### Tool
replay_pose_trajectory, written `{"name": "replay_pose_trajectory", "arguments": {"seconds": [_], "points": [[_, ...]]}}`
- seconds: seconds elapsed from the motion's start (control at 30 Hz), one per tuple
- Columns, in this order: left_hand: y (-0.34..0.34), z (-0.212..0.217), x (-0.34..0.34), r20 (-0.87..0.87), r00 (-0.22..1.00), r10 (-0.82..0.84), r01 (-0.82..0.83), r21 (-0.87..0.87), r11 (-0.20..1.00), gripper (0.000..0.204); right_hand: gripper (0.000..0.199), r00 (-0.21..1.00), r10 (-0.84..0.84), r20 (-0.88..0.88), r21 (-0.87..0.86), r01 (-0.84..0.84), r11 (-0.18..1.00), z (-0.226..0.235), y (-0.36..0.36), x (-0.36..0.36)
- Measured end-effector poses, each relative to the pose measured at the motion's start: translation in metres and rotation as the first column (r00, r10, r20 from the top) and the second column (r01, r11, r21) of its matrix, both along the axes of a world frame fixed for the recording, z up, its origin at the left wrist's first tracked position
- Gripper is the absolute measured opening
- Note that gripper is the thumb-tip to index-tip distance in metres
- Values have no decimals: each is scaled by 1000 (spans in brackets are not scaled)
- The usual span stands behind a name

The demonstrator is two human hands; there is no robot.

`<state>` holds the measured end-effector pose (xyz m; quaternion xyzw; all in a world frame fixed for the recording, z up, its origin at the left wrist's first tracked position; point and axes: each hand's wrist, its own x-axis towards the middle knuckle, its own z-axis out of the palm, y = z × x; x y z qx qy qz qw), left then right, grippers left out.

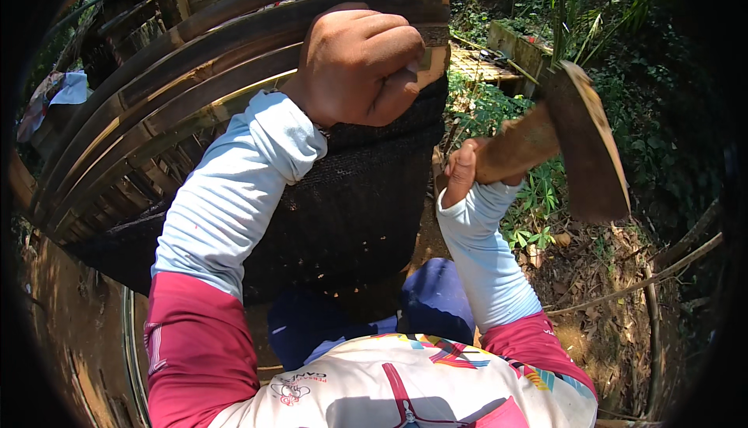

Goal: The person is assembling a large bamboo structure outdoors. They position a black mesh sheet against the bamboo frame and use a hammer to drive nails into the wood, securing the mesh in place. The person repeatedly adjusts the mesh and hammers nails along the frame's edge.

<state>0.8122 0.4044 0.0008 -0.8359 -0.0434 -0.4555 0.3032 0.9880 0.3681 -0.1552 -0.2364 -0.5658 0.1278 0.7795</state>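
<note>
My left hand (362, 65) is closed in a fist in front of the right end of a bamboo fence (257, 34), close to its upright post (434, 61). Whatever its fingers pinch, if anything, is hidden behind them. Raised on the right, my right hand (461, 175) wraps around the wooden handle of a hatchet (588, 143). The hatchet's dark, broad head points away to the right, with its wide end downward. Black netting (343, 194) hangs under the fence slats, below my left hand.
Leafy plants (538, 194) and dry leaves cover the ground to the right. A thin branch (647, 278) crosses at the lower right. Farther back lies a bamboo platform (483, 65) beside a low wall (518, 47). White cloth (70, 87) hangs at the far left.
</note>
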Motion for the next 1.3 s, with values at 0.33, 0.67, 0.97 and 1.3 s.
{"name": "replay_pose_trajectory", "arguments": {"seconds": [0.33, 0.67, 0.97, 1.3], "points": [[-1, 1, -2, -12, 1000, -10, 10, 3, 1000, 12, 26, 897, 399, -188, 245, -351, 904, 9, -12, 17], [-5, 0, -3, 5, 1000, 13, -13, -10, 1000, 12, 41, 999, 45, -13, -131, -47, 990, -24, 9, 5], [-2, 2, 4, 4, 1000, -9, 9, -12, 1000, 12, 30, 980, 199, 27, -283, -183, 941, -47, 50, -6], [-3, 1, 1, -4, 1000, -7, 7, 4, 1000, 13, 30, 901, 350, -257, 380, -239, 894, -8, 11, -13]]}}
